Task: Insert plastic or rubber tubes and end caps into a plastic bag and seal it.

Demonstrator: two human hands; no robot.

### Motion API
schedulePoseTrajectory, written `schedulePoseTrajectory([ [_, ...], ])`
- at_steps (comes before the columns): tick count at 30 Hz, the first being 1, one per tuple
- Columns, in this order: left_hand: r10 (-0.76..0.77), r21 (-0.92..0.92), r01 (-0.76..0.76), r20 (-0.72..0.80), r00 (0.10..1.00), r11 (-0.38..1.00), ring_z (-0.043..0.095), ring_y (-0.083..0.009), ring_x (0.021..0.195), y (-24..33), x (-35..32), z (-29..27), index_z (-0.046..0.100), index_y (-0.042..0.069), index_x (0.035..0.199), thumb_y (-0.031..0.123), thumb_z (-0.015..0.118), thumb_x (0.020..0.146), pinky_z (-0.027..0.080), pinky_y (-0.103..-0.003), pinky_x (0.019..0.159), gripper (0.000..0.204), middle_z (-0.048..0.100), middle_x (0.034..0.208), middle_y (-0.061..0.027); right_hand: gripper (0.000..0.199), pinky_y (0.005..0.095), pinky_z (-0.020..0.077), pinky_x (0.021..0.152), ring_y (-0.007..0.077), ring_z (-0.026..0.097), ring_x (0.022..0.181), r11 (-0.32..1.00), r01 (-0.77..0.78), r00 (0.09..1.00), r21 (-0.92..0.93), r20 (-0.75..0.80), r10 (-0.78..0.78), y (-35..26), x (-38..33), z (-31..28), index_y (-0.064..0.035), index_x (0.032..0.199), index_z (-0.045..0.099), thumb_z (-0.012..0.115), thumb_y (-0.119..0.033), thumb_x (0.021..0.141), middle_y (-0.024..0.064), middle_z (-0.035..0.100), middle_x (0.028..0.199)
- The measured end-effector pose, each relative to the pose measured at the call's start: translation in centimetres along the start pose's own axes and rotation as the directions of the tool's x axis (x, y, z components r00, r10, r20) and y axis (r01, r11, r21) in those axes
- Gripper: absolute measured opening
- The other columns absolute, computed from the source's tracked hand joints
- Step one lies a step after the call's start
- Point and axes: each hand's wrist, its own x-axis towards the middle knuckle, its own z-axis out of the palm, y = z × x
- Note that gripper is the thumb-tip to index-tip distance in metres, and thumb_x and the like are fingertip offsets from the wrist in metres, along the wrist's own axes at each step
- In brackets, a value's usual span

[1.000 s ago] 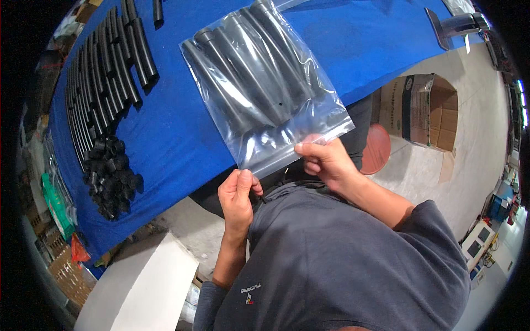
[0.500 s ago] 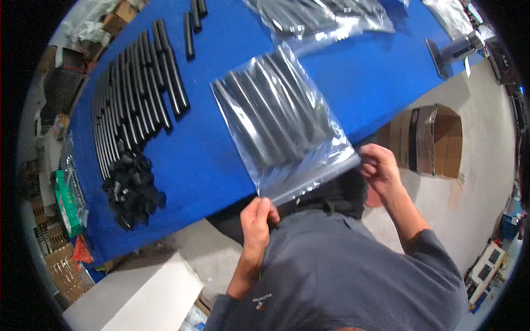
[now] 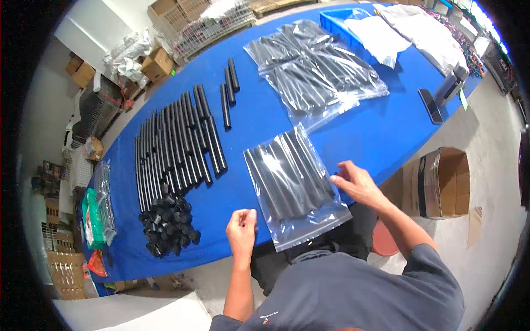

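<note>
A clear zip bag (image 3: 290,179) of black tubes lies at the table's near edge, its zip end hanging over toward me. Just left of the bag is my left hand (image 3: 242,230), apart from it, fingers loosely curled with a gap at the thumb and nothing visible in them. My right hand (image 3: 356,183) is open at the bag's right edge, thumb and fingers spread; whether it touches the plastic I cannot tell. Loose black tubes (image 3: 176,143) lie in a row to the left, beside a pile of small black caps (image 3: 168,226).
More filled bags (image 3: 314,71) lie at the far side of the blue table (image 3: 353,132), before a blue bin (image 3: 337,25). A phone (image 3: 429,106) rests near the right edge. An open cardboard box (image 3: 436,182) stands on the floor at right; a green basket (image 3: 94,218) is at left.
Both hands have let go of the zip end of the bag, which now lies flat. My left hand has moved off to its left. The head view has tilted up, showing more of the table's far side.
</note>
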Motion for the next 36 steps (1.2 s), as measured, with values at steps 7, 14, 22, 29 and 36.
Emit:
schedulePoseTrajectory([
  [7,-0.089,0.104,0.076,0.137,0.987,0.992,0.065,-0.0145,0.074,-0.7,6.5,3.4,0.057,-0.01,0.126,0.027,0.077,0.088,0.056,-0.029,0.065,0.057,0.069,0.094,-0.0105,0.061,0.0499,0.0526,0.077,0.0467,0.067,0.085,0.992,-0.06,0.991,-0.114,0.11,0.073,-1.4,3.5,2.8,0.0091,0.104,0.059,0.067,-0.05,0.09,0.0301,0.067,0.086],
  [14,-0.316,0.048,0.316,0.291,0.903,0.948,0.059,-0.011,0.051,1.2,8.5,3.6,0.058,0.003,0.087,0.03,0.078,0.088,0.045,-0.026,0.041,0.034,0.062,0.067,-0.0038,0.057,0.0486,0.0533,0.074,0.045,0.068,0.081,0.944,-0.327,0.914,0.042,0.266,0.305,-3.1,5.4,1.2,0.0065,0.086,0.064,0.072,-0.05,0.086,0.0294,0.067,0.08],
  [22,-0.319,0.221,0.264,0.274,0.907,0.939,0.055,-0.0112,0.043,1.6,9.5,4.2,0.059,0.004,0.082,0.036,0.071,0.094,0.042,-0.026,0.038,0.036,0.057,0.057,-0.0024,0.045,0.0492,0.0516,0.072,0.0419,0.068,0.083,0.996,-0.039,0.993,-0.084,0.104,0.048,-0.6,7.9,3.1,0.0035,0.086,0.064,0.074,-0.04,0.085,0.027,0.068,0.084],
  [29,-0.244,0.091,0.227,0.293,0.924,0.97,0.056,-0.0098,0.05,1.9,9.3,3.7,0.061,0.007,0.074,0.029,0.072,0.093,0.044,-0.027,0.046,0.032,0.058,0.061,-0.0008,0.028,0.0307,0.0486,0.048,0.0113,0.057,0.056,0.949,-0.249,0.949,0.193,0.242,0.2,-2.3,8.6,1.9,0.0031,0.088,0.066,0.073,-0.024,0.09,0.0043,0.061,0.068],
  [36,-0.198,0.088,0.181,0.259,0.945,0.98,0.054,-0.0073,0.06,-0.2,8.9,3.1,0.064,0.006,0.073,0.024,0.075,0.09,0.044,-0.026,0.057,0.027,0.061,0.068,0.0018,0.026,0.0295,0.0466,0.052,0.01,0.055,0.059,0.929,-0.328,0.905,0.174,0.34,0.256,-1.7,8.4,1.9,0.001,0.082,0.062,0.07,-0.021,0.092,0.0031,0.058,0.067],
])
